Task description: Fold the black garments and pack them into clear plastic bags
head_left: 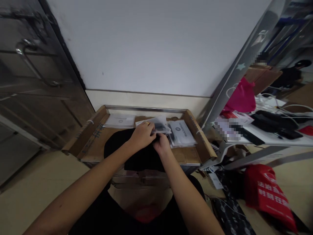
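My right hand (161, 143) pinches cloth (144, 160) edge; left hand (144, 133) curled alongside, hold unclear. Bag (182, 132) just right; tray (205, 145) walls well apart.

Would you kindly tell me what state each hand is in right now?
Left hand: fingers curled at the black fabric; whether it grips cannot be told.
Right hand: closed, holding the black fabric near its far edge.
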A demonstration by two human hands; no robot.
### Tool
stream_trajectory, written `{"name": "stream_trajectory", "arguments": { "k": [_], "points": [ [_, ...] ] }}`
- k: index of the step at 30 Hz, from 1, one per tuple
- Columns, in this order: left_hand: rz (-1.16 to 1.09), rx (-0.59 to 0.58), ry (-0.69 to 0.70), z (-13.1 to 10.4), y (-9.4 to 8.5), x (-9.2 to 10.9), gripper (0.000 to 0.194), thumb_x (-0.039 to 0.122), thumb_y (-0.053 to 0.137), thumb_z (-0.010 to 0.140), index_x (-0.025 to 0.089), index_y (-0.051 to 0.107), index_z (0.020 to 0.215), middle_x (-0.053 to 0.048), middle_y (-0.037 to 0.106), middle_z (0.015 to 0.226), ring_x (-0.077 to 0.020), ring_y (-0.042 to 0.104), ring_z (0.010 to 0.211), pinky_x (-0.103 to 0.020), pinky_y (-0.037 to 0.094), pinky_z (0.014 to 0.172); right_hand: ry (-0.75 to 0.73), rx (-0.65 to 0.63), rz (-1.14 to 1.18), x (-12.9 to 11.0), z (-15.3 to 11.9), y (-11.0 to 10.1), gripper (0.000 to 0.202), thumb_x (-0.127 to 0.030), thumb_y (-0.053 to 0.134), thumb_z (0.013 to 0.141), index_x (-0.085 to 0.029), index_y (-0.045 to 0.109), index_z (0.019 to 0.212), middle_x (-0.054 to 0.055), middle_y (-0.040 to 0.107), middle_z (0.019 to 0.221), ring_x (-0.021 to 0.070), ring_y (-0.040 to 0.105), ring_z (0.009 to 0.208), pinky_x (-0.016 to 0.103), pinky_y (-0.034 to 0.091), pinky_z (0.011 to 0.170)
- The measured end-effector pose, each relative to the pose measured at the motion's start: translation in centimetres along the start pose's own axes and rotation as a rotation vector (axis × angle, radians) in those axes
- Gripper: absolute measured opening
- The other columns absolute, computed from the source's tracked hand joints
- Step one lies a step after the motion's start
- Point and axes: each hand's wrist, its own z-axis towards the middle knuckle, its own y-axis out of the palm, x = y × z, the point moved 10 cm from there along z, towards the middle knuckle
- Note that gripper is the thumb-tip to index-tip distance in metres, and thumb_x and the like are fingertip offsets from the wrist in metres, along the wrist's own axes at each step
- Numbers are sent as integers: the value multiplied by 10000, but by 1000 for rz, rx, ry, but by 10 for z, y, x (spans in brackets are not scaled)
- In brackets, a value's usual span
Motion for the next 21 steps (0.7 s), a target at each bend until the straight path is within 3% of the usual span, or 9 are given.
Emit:
{"name": "stream_trajectory", "arguments": {
  "k": [5, 10, 14, 17, 21],
  "points": [
    [116, 60, -17, -19, 3, -10, 78, 192, 556, 894, 171, 628, 919, -132, 637, 986, -285, 588, 1012, -443, 488, 925, -3, 74, 66, -8, -5, -4, 362, -78, 572, 663, -244, 708, 954, -11, 759, 824, 201, 703, 928, 360, 565, 963],
    [198, 33, 127, -25, 14, 13, 167, 194, 477, 953, 159, 638, 932, -136, 641, 945, -294, 589, 1004, -461, 475, 919, -47, 32, 104, -12, -3, 4, 212, -159, 567, 751, -264, 677, 898, -5, 756, 887, 199, 681, 1011, 369, 572, 962],
    [222, 54, 181, -23, 15, 28, 179, 199, 472, 960, 162, 647, 947, -136, 644, 959, -305, 568, 1030, -492, 452, 956, 32, 44, 57, -5, -5, 3, 104, -154, 624, 747, -240, 636, 804, 8, 729, 826, 204, 687, 1003, 353, 582, 934],
    [104, 128, 96, -16, 3, 15, 151, 149, 491, 922, 176, 639, 934, -127, 636, 1019, -280, 557, 1063, -446, 457, 963, 121, -63, -25, -6, -18, 15, 73, -162, 662, 768, -207, 656, 826, 24, 729, 825, 209, 696, 958, 356, 590, 903],
    [-166, 175, -96, -3, -18, -30, 159, 147, 464, 914, 184, 603, 845, -69, 634, 892, -196, 584, 863, -324, 470, 807, 163, -247, -212, -26, -48, 36, 102, -131, 708, 764, -164, 691, 859, 52, 740, 875, 198, 704, 907, 366, 570, 940]
  ]
}}
